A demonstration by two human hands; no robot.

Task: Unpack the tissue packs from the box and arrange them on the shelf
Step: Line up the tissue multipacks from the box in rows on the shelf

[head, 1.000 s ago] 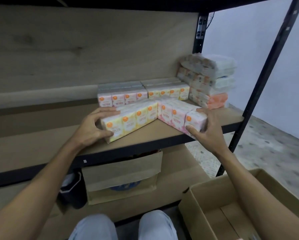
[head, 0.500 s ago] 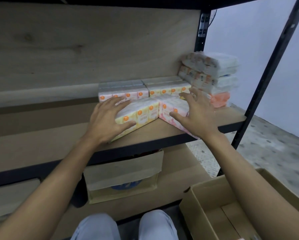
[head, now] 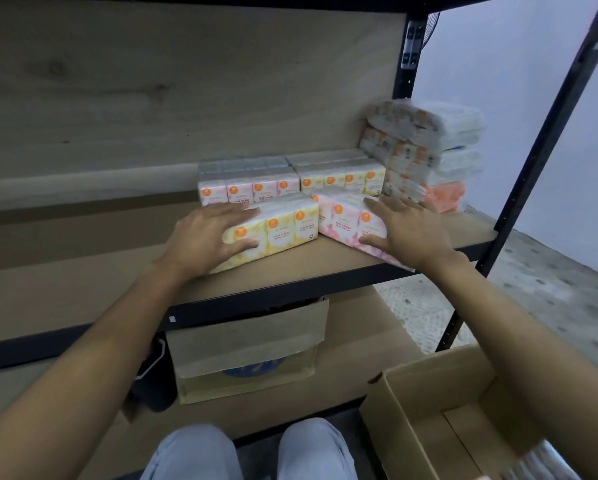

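The shelf (head: pixel 325 268) is a pale wood-grain board edged in black metal, with a matching board behind and black steel uprights at the right. On it, near the front edge, lie two multipacks of tissue packs wrapped in glossy film, set at an angle so their inner ends meet in a shallow V. The yellow multipack (head: pixel 283 230) has soft rectangular packs with orange round marks; the left hand (head: pixel 204 240) lies flat on its left end, fingers spread wide, thumb against the front face. The pink multipack (head: pixel 342 216) is mottled rose and white; the right hand (head: pixel 408 233) is spread open over its right end in the same way. Just behind stand a pink back-row multipack (head: pixel 249 187) and a yellow back-row multipack (head: pixel 342 176), side by side. At the right rear, a stack of film-wrapped packs (head: pixel 429 154) leans unevenly. A brown corrugated cardboard box (head: pixel 411 410) stands open on the floor at the lower right.
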